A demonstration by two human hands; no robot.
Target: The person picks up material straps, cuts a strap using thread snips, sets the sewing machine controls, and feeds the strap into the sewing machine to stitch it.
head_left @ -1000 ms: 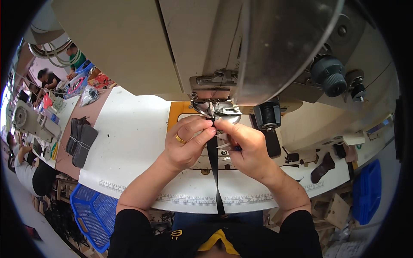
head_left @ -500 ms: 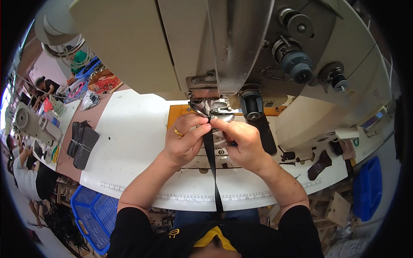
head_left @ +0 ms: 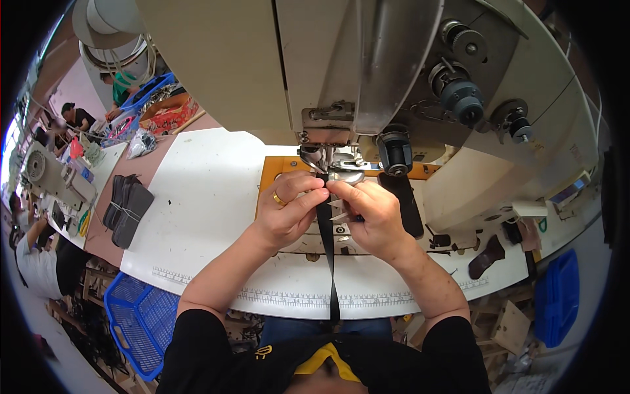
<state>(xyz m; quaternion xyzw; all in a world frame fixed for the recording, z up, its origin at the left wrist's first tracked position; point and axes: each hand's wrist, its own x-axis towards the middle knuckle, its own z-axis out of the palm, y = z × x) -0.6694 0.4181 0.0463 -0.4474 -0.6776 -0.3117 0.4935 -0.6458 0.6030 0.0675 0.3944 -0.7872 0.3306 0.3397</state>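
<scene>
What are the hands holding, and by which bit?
The left hand and right hand pinch a black strap by its far part, near the presser foot. The right also seems to hold snips, handles hidden.

The strap point(head_left: 326, 230) is black, the sewing machine point(head_left: 210, 72) cream, the counter point(head_left: 203, 197) white, the ring point(head_left: 279, 199) gold, the basket point(head_left: 146, 322) latticed blue, the shirt point(head_left: 203, 354) black and yellow.

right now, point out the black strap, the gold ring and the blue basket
black strap point(head_left: 326, 226), head view, on its flat length
gold ring point(head_left: 279, 199), head view, on its band
blue basket point(head_left: 126, 300), head view, on its perforated wall
</scene>
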